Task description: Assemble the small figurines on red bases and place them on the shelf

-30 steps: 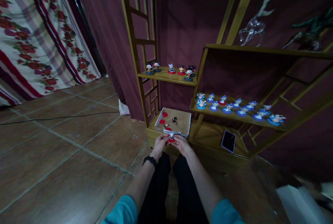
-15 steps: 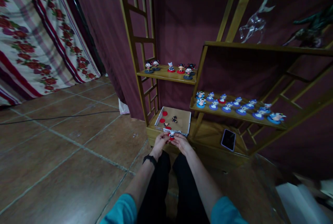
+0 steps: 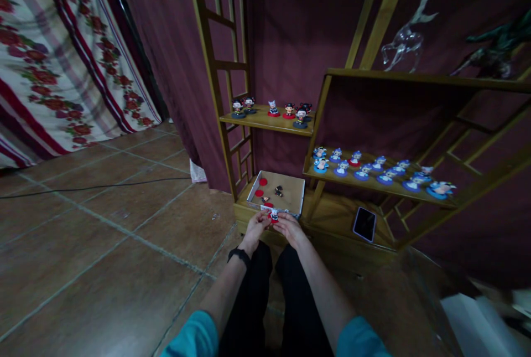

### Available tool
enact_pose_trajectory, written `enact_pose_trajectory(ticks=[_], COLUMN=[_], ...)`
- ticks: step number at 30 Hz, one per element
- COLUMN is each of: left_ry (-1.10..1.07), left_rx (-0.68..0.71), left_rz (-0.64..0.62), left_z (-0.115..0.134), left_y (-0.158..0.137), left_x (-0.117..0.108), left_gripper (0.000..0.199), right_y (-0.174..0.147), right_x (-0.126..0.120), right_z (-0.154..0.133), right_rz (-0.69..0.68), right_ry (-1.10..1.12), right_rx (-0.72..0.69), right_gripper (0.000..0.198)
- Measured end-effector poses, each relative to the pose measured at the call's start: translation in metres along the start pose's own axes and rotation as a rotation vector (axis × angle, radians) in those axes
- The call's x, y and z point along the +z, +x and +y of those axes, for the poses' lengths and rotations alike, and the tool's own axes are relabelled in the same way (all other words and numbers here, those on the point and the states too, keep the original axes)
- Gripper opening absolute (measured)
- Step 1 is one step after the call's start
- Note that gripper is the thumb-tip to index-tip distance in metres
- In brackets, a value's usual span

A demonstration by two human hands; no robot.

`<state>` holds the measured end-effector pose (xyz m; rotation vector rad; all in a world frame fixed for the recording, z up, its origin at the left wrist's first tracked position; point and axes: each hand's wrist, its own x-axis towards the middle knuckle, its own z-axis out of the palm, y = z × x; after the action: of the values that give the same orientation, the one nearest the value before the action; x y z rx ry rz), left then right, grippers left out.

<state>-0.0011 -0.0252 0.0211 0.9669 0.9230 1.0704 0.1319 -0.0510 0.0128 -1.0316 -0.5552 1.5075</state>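
Observation:
Between both hands I hold a small white-headed figurine (image 3: pixel 274 214) on a red round base, upright, just in front of a shallow cardboard box (image 3: pixel 295 192). My left hand (image 3: pixel 256 226) has its fingers closed on the figurine's left side. From the right, my right hand (image 3: pixel 289 227) grips the same piece with thumb and fingers. Inside the box lie a dark figurine (image 3: pixel 279 191), another small figurine (image 3: pixel 265 199) and several red discs (image 3: pixel 259 193).
Several figurines stand on the small upper shelf (image 3: pixel 265 118); rows of bluish ones fill the right shelf (image 3: pixel 415 193). A phone (image 3: pixel 365 224) lies on the bottom board. Higher up stands a clear glass deer (image 3: pixel 406 41). A black cable (image 3: pixel 103 185) crosses the tiled floor.
Both hands stay in place with the figurine between them. The view has shifted very slightly; nothing else has visibly moved.

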Motion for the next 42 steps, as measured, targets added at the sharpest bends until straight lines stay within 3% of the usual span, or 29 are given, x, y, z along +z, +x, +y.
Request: enact_pose_trajectory(ticks=[11, 31, 42], left_ry=[0.009, -0.029, -0.014], left_rx=[0.026, 0.016, -0.055], left_rz=[-0.043, -0.124, -0.073], left_z=[0.0015, 0.0013, 0.0039], left_y=[-0.0012, -0.0003, -0.0018], left_x=[-0.0012, -0.0022, -0.0021], left_gripper=[0.041, 0.038, 0.03], right_y=[-0.0082, -0.004, -0.0052], right_x=[0.0039, 0.0028, 0.0008], right_z=[-0.0007, -0.0001, -0.0024], right_rz=[0.009, 0.057, 0.062], right_ry=[-0.087, -0.042, -0.065], right_rx=[-0.14, -0.155, -0.122], right_gripper=[0.028, 0.026, 0.027])
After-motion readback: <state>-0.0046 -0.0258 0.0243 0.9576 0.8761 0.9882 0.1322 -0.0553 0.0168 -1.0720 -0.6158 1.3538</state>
